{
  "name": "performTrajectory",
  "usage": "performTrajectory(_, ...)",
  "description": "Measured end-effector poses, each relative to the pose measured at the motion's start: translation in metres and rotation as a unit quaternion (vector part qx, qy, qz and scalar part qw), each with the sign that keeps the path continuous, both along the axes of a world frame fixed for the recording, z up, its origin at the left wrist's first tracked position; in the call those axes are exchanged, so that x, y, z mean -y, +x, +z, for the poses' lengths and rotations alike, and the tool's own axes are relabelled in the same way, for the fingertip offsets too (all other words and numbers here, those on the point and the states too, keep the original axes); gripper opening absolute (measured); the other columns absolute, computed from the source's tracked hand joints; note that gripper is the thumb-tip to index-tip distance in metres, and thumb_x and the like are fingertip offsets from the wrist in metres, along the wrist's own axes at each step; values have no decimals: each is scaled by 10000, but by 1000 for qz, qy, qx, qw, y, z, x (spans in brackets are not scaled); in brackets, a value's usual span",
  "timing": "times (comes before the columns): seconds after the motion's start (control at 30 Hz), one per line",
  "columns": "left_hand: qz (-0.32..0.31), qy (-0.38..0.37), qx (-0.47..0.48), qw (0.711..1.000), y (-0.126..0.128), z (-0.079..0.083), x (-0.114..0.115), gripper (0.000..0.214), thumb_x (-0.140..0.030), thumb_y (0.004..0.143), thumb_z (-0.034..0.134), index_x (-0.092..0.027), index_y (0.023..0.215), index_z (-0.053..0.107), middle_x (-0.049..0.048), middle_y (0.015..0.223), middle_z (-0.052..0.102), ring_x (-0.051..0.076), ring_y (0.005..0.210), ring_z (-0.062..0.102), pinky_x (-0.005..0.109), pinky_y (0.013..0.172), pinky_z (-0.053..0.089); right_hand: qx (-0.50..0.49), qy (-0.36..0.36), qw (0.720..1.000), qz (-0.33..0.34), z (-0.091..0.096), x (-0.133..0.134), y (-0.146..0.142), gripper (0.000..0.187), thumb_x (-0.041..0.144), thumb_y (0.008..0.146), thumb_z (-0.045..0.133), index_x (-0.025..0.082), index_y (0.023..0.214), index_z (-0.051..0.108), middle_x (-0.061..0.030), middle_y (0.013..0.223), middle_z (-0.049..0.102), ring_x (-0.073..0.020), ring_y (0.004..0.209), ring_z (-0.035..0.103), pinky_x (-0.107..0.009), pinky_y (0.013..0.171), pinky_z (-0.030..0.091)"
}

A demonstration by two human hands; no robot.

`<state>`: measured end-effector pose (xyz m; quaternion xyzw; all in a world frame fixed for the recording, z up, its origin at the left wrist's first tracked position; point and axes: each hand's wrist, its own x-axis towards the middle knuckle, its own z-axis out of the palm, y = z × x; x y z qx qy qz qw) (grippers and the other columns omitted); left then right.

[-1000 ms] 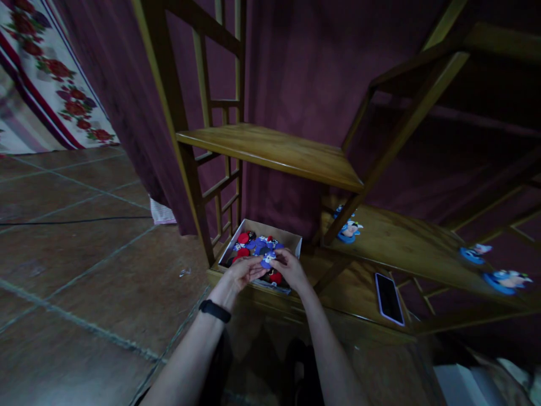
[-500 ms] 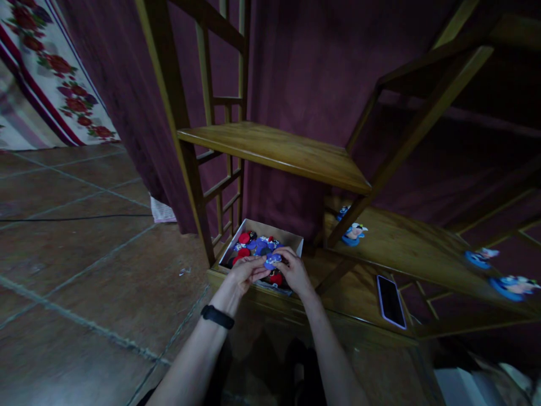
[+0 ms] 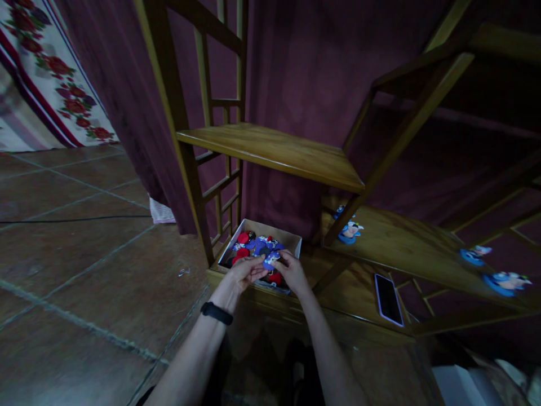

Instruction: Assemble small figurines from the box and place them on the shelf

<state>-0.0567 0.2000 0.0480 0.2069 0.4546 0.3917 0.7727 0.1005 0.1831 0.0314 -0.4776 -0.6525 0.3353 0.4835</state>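
A small purple figurine with white parts point(image 3: 270, 260) is held between both hands, above the front of an open cardboard box point(image 3: 291, 235). My left hand point(image 3: 247, 269) pinches its left side. From the right, the fingers of my right hand point(image 3: 291, 269) are closed on its other edge. Beneath and behind the hands, the box holds several red pieces point(image 3: 243, 238) and several purple pieces point(image 3: 261, 243) of like size, jumbled together. My hands hide part of the box's contents and its front wall.
The box stands on the low deck of a wooden shelf unit point(image 3: 270, 146). To the right, several blue-based figurines point(image 3: 349, 232) stand on another shelf board point(image 3: 406, 242). A phone point(image 3: 389, 300) lies on the bottom deck. A dark curtain point(image 3: 110, 84) hangs at left, over tiled floor point(image 3: 84, 270).
The purple figurine has been turned in my fingers, so more of its purple and white face shows. Both hands stay over the box; the view has shifted slightly.
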Motion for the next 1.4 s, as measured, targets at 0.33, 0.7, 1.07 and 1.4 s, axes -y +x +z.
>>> performTrajectory(0.33, 31, -20, 51, 998, 3, -6, -5, 86, -116, 676, 685, -89, 723, 619, 80, 641, 672, 140, 573, 653, 216, 568, 548, -105, -69, 992, -15, -5, -6, -2, 196, 329, 728, 569, 210, 873, 626, -7, 835, 649, -161, 777, 593, -293, 736, 475)
performTrajectory(0.7, 51, -41, 67, 996, 5, -6, -5, 29, -75, 732, 615, -98, 723, 599, 66, 618, 657, 130, 559, 645, 188, 534, 527, -132, -82, 988, -27, 0, -5, -2, 124, 313, 700, 591, 195, 716, 627, 0, 758, 643, -154, 728, 586, -290, 734, 465)
performTrajectory(1.07, 41, -34, 73, 996, 6, -9, -6, 76, -111, 734, 626, -109, 807, 605, 57, 654, 668, 130, 567, 650, 201, 549, 534, -189, -129, 973, -31, -11, -8, -7, 233, 372, 690, 602, 195, 842, 601, -6, 810, 626, -150, 744, 588, -279, 689, 496)
performTrajectory(1.4, 61, 49, 5, 997, 8, -13, -4, 84, -78, 709, 637, -92, 791, 623, 55, 616, 659, 124, 516, 632, 222, 543, 539, -217, -168, 960, -58, -16, -9, -13, 224, 372, 644, 638, 189, 772, 621, 9, 726, 614, -143, 663, 579, -270, 633, 499)
